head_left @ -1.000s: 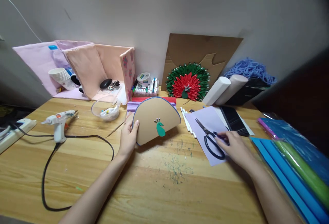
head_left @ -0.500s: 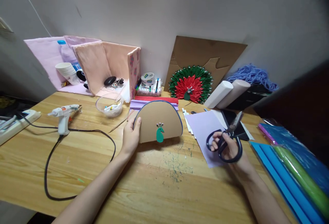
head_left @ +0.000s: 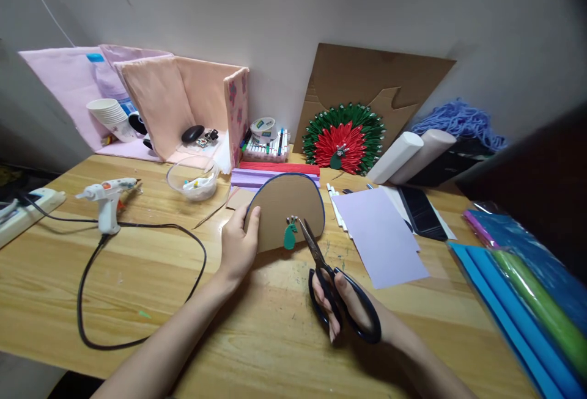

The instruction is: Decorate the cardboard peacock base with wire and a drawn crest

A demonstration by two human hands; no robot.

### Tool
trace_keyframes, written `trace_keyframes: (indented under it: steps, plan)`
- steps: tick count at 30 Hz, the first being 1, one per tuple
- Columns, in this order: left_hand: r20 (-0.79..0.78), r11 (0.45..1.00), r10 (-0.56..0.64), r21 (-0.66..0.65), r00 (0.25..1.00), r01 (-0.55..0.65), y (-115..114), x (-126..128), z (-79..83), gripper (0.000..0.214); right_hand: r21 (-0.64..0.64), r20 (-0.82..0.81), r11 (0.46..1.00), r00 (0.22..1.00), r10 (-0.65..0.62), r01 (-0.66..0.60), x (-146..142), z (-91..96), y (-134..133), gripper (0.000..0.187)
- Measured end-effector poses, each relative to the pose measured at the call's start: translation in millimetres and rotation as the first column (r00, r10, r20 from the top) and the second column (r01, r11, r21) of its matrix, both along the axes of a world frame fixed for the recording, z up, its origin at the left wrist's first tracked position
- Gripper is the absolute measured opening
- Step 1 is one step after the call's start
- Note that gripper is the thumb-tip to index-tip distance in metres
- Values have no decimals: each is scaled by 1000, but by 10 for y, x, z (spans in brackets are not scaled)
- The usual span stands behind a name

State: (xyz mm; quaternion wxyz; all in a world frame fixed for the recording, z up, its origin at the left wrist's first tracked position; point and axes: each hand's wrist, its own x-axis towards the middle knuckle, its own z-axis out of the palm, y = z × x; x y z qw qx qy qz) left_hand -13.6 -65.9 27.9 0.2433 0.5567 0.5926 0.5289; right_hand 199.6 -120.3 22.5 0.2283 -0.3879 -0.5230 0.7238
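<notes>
A half-round piece of cardboard [head_left: 275, 209] with a dark blue line along its curved edge is gripped at its left side by my left hand [head_left: 239, 240]. On its face, near the lower edge, is a small green peacock cutout [head_left: 290, 236] with little beads above its head. My right hand [head_left: 342, 307] has its fingers through the black handles of a pair of scissors [head_left: 316, 250]. The blades are slightly apart and point up and left, their tips close to the peacock's head; whether they touch the cardboard I cannot tell.
A glue gun [head_left: 107, 200] stands at left with its cord looped on the table. A clear bowl [head_left: 202, 188] and markers [head_left: 266, 151] are behind. Lilac paper [head_left: 378, 234] and a phone [head_left: 419, 212] lie right. A red-green peacock [head_left: 343, 142] leans on cardboard [head_left: 348, 75].
My right hand has brought the scissors left and down, from over the lilac paper to the front of the cardboard. The cardboard has tilted slightly in my left hand.
</notes>
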Motion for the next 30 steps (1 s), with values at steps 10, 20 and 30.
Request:
trace_keyframes:
  steps: [10, 20, 30]
  plan:
    - [-16, 1000, -13, 6, 1000, 13, -34, 28, 19, 28, 56, 199, 998, 980, -9, -2, -74, 52, 10, 65]
    - [-14, 1000, -16, 1, 1000, 16, -83, 91, 15, 29, 46, 186, 996, 979, -79, 72, -92, -37, 24, 62]
    - [-15, 1000, -24, -20, 1000, 23, -96, 113, -12, 28, -2, 63, 982, 980, -187, 188, -74, -106, 67, 58]
